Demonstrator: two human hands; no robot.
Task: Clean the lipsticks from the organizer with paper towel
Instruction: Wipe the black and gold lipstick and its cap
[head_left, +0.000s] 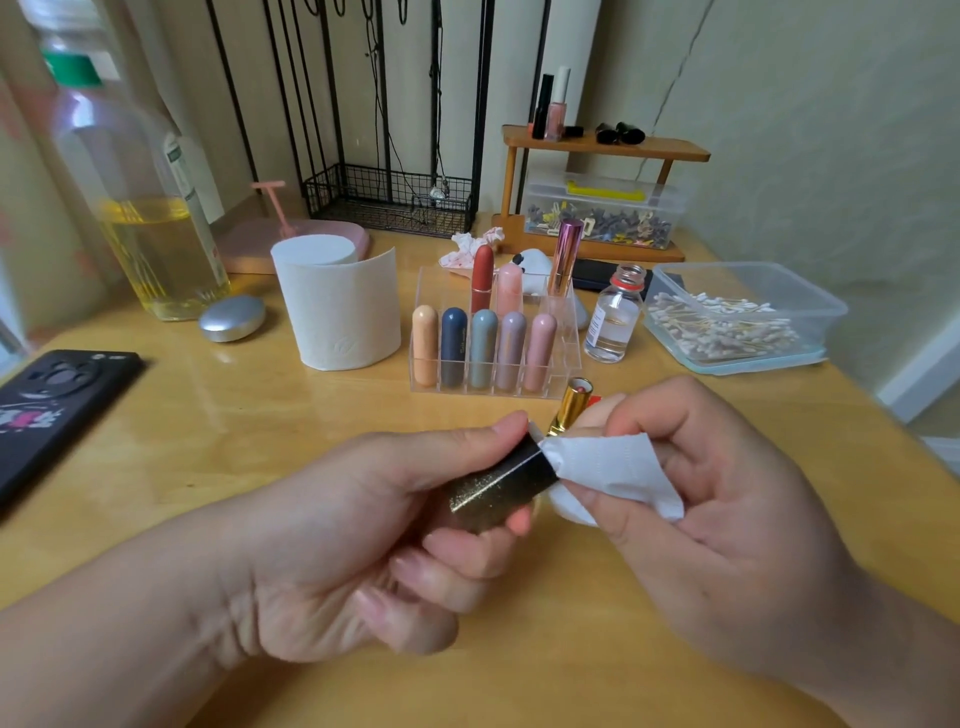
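Black, glittery lipstick (498, 483) sits in our left hand's (363, 530) closed grip above the counter (260, 426). At its 3 o'clock, our right hand (727, 509) pinches paper towel (618, 467) against it. The organizer (569, 332) stands at 12 o'clock.

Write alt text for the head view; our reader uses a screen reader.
A person's left hand holds an open black glitter lipstick while the right hand pinches a folded white paper towel at the base of its gold tube. Behind them on the wooden table stand a clear organizer of lipsticks and a paper towel roll.
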